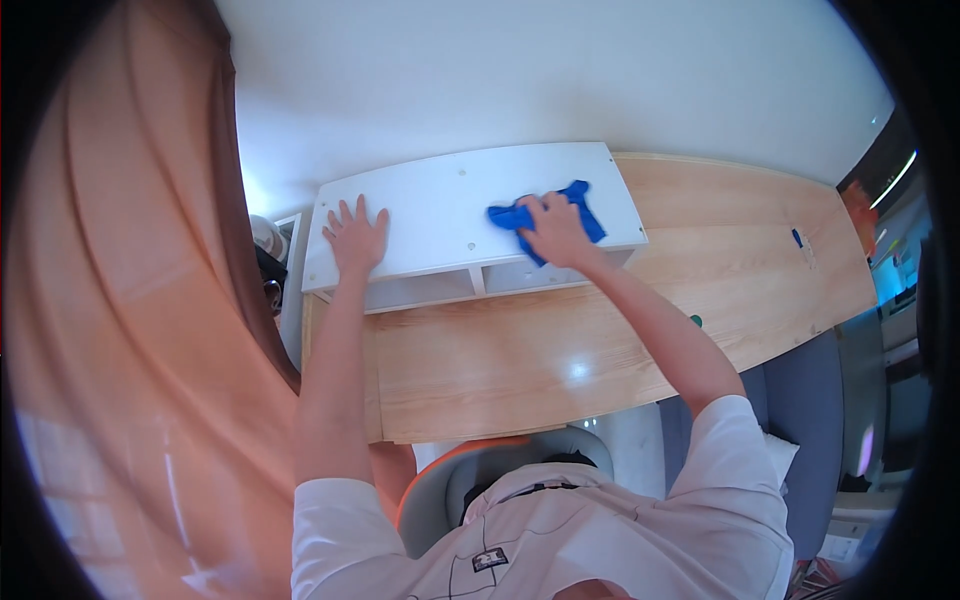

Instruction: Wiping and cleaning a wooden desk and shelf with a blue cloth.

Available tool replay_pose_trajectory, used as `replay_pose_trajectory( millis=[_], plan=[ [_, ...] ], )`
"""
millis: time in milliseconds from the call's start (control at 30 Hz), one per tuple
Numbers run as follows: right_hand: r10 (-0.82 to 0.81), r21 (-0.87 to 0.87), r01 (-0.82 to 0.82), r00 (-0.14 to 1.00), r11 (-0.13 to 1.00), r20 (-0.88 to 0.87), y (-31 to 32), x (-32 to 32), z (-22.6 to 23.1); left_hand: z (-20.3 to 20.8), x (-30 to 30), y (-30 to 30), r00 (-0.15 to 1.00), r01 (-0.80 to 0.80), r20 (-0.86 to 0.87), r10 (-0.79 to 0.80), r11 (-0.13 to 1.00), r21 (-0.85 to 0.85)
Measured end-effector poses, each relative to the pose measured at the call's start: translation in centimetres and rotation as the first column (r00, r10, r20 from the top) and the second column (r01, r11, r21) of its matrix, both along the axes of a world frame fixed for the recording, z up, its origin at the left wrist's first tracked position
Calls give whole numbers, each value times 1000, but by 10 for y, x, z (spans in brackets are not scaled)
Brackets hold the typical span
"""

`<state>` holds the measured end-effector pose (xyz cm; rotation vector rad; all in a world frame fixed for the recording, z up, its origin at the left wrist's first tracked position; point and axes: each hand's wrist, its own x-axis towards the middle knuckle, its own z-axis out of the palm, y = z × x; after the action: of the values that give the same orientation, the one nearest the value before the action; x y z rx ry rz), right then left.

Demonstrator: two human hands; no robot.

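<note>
A white shelf unit point(425, 215) with two open compartments along its front stands on the wooden desk point(480, 355), against the wall. On the left end of its top, my left hand point(357, 240) lies flat with the fingers spread. Toward the right end, my right hand point(556, 230) grips a blue cloth point(590, 215) and presses it on the white top. Part of the cloth hangs over the front edge, and some of it is hidden under my palm.
An orange-brown curtain point(150, 300) hangs along the left. A grey chair with an orange edge point(440, 490) stands between me and the desk. A small blue item point(797, 238) lies at the desk's right. A grey sofa point(810, 400) is at the right.
</note>
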<state>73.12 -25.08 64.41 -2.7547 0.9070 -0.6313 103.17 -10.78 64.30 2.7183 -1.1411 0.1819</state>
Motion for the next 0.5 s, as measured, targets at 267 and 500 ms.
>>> replay_pose_trajectory(
  millis=[267,500],
  plan=[
    [-258,-143,247,964,958,-64,-80,9,-7,0,-4,-1,999,-36,19,36,999,-30],
    [-237,-150,228,971,962,-43,-89,103,-10,7,-7,-1,998,-53,20,53,998,-14]
  ],
)
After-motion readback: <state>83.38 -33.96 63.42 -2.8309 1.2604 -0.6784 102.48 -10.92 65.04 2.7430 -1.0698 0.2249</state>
